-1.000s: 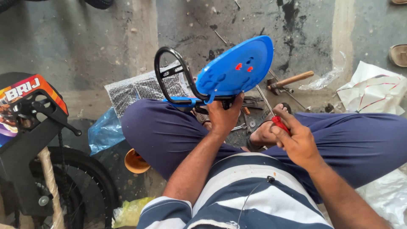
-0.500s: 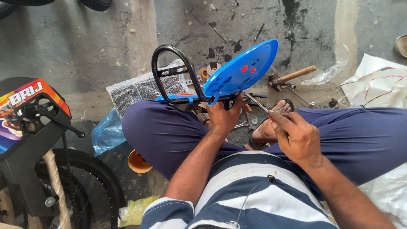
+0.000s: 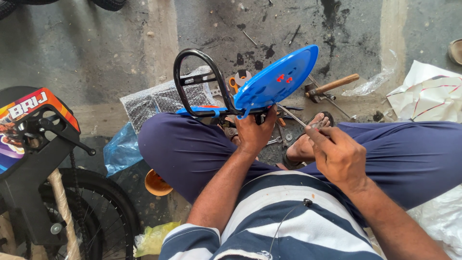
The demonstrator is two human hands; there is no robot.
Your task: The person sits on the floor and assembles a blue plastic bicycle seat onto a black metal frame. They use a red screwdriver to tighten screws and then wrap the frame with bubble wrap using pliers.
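I sit cross-legged on the floor. My left hand [image 3: 254, 131] grips the underside of a blue plastic bicycle seat [image 3: 276, 82], turned bottom up, with red fastener heads on it and a black looped metal backrest bar [image 3: 199, 82] attached. My right hand [image 3: 337, 154] is closed on a thin screwdriver [image 3: 294, 117] whose shaft points up-left toward the seat's mount.
A wooden-handled hammer [image 3: 332, 86] lies on the concrete beyond the seat. Small wrenches and nuts [image 3: 281, 139] lie between my feet. A small black bicycle frame and wheel [image 3: 53, 192] stands at left. Bubble wrap [image 3: 159, 101], a blue bag [image 3: 120, 149], an orange cup [image 3: 156, 183] and white paper [image 3: 433, 96] lie around.
My right hand, which held a red-handled tool lower down, has come up and left, and the screwdriver shaft now points at the seat's mount. The seat has tilted slightly.
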